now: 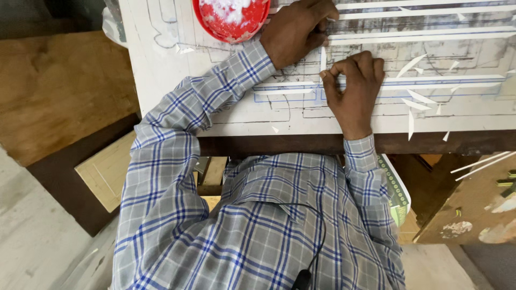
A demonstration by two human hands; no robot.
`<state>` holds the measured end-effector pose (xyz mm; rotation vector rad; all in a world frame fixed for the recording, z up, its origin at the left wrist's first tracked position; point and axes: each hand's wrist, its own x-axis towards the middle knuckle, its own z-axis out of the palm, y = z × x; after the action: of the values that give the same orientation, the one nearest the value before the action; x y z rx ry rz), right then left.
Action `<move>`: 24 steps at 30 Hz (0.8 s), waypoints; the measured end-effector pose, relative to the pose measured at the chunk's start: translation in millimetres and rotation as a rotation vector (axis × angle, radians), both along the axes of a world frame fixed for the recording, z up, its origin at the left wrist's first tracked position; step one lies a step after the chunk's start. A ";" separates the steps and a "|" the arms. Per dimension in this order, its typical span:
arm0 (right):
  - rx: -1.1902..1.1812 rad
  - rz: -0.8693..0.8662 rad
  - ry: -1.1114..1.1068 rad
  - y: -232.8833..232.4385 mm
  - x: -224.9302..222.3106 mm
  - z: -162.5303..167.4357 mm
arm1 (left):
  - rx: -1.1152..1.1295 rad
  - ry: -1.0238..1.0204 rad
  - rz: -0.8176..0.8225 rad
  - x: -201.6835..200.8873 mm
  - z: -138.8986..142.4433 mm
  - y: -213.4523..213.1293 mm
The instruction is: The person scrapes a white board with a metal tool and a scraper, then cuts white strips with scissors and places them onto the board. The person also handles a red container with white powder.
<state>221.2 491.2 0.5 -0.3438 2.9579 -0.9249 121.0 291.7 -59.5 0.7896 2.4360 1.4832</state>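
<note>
A white board [161, 70] with drawn pencil and blue lines lies on a dark wooden table. A short thin white strip [323, 58] stands vertically on the drawing between my hands. My left hand [298, 29] is curled at the strip's upper end, fingertips pressing on it. My right hand [355, 88] pinches the strip's lower end between thumb and forefinger. A red bowl [207, 24] smeared with white paste sits on the board just left of my left hand.
Long white strips [424, 35] lie flat along the drawn lines, and several pointed white offcuts [411, 121] are scattered at the right. The table's dark front edge [269, 144] runs below. Plywood sheets [59, 91] lie at the left, and a stained board [473, 215] at the lower right.
</note>
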 end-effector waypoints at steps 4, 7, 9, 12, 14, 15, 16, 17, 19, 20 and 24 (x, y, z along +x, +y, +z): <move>-0.173 -0.077 -0.025 2.7 4.5 6.3 | 0.087 0.010 -0.015 -2.0 3.7 -1.6; -0.452 -0.274 -0.043 21.6 26.3 23.1 | 0.123 0.076 -0.056 -4.3 6.3 -4.0; -0.290 -0.317 0.105 41.6 56.4 43.8 | 0.132 0.009 -0.052 -5.3 8.0 -6.5; 0.055 -0.358 0.217 69.5 91.7 64.1 | 0.113 0.024 -0.059 -6.0 11.2 -9.6; 0.316 -0.428 0.228 82.3 114.1 73.7 | 0.092 0.000 -0.064 -6.0 14.0 -8.9; 0.333 -0.418 0.199 87.6 121.9 75.3 | 0.078 -0.048 -0.059 -5.5 16.1 -7.9; 0.348 -0.406 0.168 91.9 128.9 75.8 | 0.061 -0.098 -0.054 -4.7 18.6 -6.4; 0.360 -0.396 0.136 96.4 134.6 75.5 | 0.099 -0.121 -0.041 -3.8 21.9 -4.6; 0.377 -0.363 0.108 107.7 141.7 73.5 | 0.173 -0.167 -0.019 -0.4 30.7 -2.3; 0.377 -0.341 0.095 111.9 144.2 71.2 | 0.223 -0.201 -0.042 2.2 36.4 -3.0; 0.187 -0.455 0.193 117.0 151.6 61.3 | 0.543 -0.692 -0.089 21.1 64.2 -21.3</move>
<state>372.9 608.2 61.9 0.2741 3.3386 -0.6574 142.1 270.4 4.7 0.3498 1.5015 1.9866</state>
